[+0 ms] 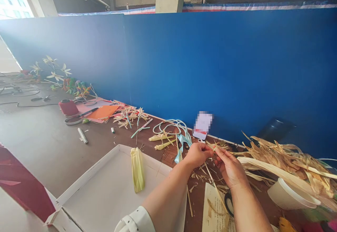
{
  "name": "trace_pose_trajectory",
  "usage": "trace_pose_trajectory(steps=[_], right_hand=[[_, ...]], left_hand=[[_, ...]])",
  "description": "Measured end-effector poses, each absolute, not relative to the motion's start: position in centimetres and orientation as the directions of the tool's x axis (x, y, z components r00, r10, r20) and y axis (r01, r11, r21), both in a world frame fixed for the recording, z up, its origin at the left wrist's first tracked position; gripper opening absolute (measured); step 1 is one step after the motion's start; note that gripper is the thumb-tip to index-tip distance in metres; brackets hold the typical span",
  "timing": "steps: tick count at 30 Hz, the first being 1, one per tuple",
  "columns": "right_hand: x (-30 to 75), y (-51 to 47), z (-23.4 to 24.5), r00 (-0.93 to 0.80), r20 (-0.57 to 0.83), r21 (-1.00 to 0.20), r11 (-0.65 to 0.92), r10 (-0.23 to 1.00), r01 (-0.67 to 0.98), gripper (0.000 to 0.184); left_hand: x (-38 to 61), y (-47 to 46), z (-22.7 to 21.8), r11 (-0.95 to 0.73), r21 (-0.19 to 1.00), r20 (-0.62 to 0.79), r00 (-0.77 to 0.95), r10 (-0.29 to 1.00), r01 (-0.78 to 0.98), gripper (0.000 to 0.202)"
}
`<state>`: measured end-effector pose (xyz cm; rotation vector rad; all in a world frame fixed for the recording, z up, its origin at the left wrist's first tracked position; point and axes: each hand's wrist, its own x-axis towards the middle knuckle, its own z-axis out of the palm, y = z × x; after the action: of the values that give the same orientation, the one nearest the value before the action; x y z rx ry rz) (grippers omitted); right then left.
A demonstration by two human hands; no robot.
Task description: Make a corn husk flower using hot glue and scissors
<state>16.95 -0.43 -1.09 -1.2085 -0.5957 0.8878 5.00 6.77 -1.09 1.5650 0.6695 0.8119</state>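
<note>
My left hand (pixel 197 155) and my right hand (pixel 231 168) meet over the middle of the brown table, both with fingers pinched. Between their fingertips is a small pale piece of corn husk (pixel 215 148), largely covered by the fingers. Just left of my left hand lie a light blue ribbon (pixel 180 147) and coiled pale blue cord (pixel 171 123). Two pale wrapped husk pieces (pixel 164 145) rest near the cord. Under my forearms are husk scraps, a printed sheet (pixel 210 209) and a black tape roll (pixel 229 204).
An open white box (pixel 100 193) at front left holds a yellow-green folded husk (pixel 138 170). Dry husks (pixel 286 154) and a paper cup (pixel 289 195) are on the right. A phone (pixel 202 124) leans on the blue partition (pixel 223 66). Red thread (pixel 68 108) and scissors (pixel 76 118) lie far left.
</note>
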Motion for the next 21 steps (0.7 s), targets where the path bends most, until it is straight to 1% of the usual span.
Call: trace_pose_trajectory(steps=[5, 8, 12, 16, 21], right_hand=[[16.9, -0.4, -1.1, 0.55, -0.055, -0.97, 0.086, 0.834, -0.228, 0.026], [17.1, -0.3, -1.5, 0.573, -0.044, -0.975, 0.09, 0.819, -0.204, 0.024], [17.3, -0.1, -1.8, 0.601, -0.038, -0.973, 0.106, 0.798, -0.203, 0.025], [17.3, -0.1, -1.5, 0.606, -0.047, -0.964, 0.123, 0.794, -0.235, 0.027], [17.2, -0.2, -1.2, 0.618, -0.047, -0.956, 0.144, 0.784, -0.256, 0.027]], left_hand=[[5.0, 6.7, -0.9, -0.15, 0.989, 0.121, 0.6, 0.791, -0.002, 0.018], [5.0, 6.6, -0.8, -0.122, 0.993, 0.1, 0.616, 0.781, -0.007, 0.02], [4.8, 6.5, -0.8, -0.039, 0.996, 0.084, 0.665, 0.743, -0.082, 0.027], [4.7, 6.7, -1.2, 0.093, 0.99, 0.004, 0.695, 0.719, -0.102, 0.038], [4.8, 7.1, -1.7, 0.186, 0.979, -0.075, 0.695, 0.715, -0.086, 0.034]])
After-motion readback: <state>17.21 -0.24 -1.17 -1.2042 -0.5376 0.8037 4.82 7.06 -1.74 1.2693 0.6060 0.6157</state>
